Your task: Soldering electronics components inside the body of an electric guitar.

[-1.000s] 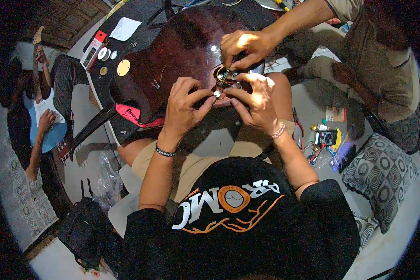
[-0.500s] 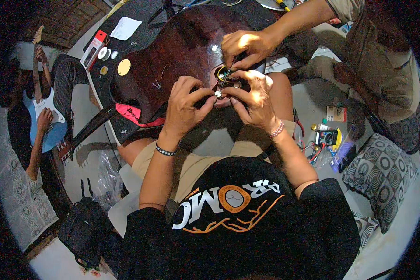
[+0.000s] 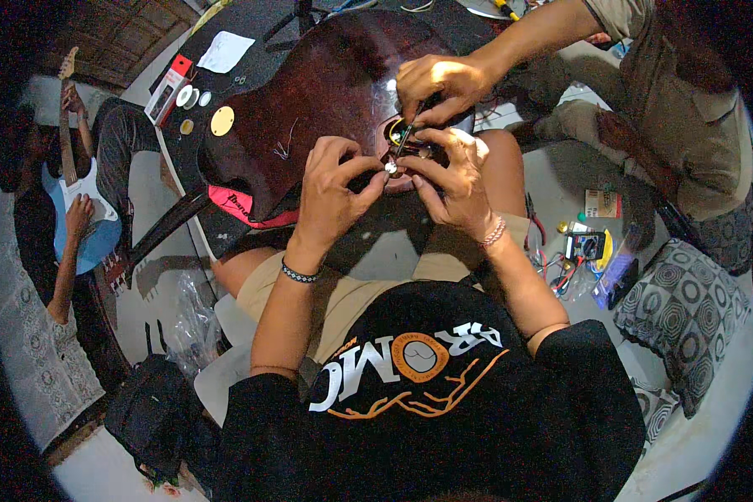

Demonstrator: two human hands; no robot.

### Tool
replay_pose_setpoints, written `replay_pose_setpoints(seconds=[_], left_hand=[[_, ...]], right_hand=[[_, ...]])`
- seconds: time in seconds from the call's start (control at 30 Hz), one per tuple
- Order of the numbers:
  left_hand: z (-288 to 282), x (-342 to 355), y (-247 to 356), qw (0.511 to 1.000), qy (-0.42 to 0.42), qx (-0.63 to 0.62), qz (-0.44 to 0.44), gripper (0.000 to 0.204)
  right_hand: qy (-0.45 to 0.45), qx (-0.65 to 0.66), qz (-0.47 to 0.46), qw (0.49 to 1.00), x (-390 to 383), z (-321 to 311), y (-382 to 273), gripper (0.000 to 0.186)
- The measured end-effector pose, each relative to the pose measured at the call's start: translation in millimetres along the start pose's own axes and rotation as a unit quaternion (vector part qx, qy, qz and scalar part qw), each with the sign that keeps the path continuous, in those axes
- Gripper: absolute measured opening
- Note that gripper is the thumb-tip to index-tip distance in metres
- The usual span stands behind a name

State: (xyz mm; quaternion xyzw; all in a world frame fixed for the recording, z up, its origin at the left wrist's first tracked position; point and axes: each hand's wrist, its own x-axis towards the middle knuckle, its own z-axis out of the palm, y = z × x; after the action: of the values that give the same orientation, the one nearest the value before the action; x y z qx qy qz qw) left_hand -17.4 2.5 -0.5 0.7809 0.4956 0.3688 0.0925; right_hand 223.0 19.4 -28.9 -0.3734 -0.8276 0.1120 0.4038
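A dark red-brown guitar body (image 3: 309,79) lies face down before me, with an open control cavity (image 3: 408,134) showing wires and electronic parts. At its lower edge my left hand (image 3: 340,186) pinches a small round silver part (image 3: 391,167). My right hand (image 3: 453,177) is closed around the same spot from the right, index finger at that part, thumb below; its exact contact is partly hidden. Just above, a co-worker's hand (image 3: 442,88) holds a slim dark tool (image 3: 409,130), its tip down among the parts inside the cavity.
A cream round plate (image 3: 222,120), spools (image 3: 185,96) and paper (image 3: 226,50) lie on the dark mat. A multimeter (image 3: 583,244) with leads is on the floor right, beside a patterned cushion (image 3: 678,322). At left, someone holds a blue guitar (image 3: 92,238); a black backpack (image 3: 146,422) lies below.
My right hand's thumb and index finger have shifted slightly up and left toward the silver part. The co-worker's hand and tool have moved only a little.
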Motion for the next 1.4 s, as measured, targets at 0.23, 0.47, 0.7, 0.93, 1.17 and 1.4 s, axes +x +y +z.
replay_pose_setpoints(seconds=[0.23,0.47,0.7,0.93,1.17,1.4], left_hand=[[0.7,-1.2,-0.2,1.0,0.009,-0.003,0.001,0.018],[0.7,3.0,-2.6,1.0,0.023,0.0,0.018,0.018],[2.6,-0.3,-1.7,1.0,0.017,-0.011,0.011,0.021],[1.6,1.4,-3.1,1.0,0.02,-0.013,0.008,0.017],[2.4,0.0,2.0,0.999,0.025,-0.011,0.034,0.017],[4.8,4.2,2.5,0.999,0.037,-0.02,0.023,0.016]], right_hand=[[-0.01,-0.004,-0.028,1.0,-0.2,2.7,2.2,0.036],[0.0,-0.011,-0.032,0.999,3.0,1.4,1.1,0.035],[0.105,-0.009,0.005,0.994,22.0,-28.7,-6.1,0.028],[0.099,0.019,0.001,0.995,25.7,-36.4,-0.8,0.034],[0.195,-0.122,0.138,0.963,152.7,-72.4,87.4,0.07],[-0.152,-0.064,0.172,0.971,226.2,-67.8,195.7,0.064]])
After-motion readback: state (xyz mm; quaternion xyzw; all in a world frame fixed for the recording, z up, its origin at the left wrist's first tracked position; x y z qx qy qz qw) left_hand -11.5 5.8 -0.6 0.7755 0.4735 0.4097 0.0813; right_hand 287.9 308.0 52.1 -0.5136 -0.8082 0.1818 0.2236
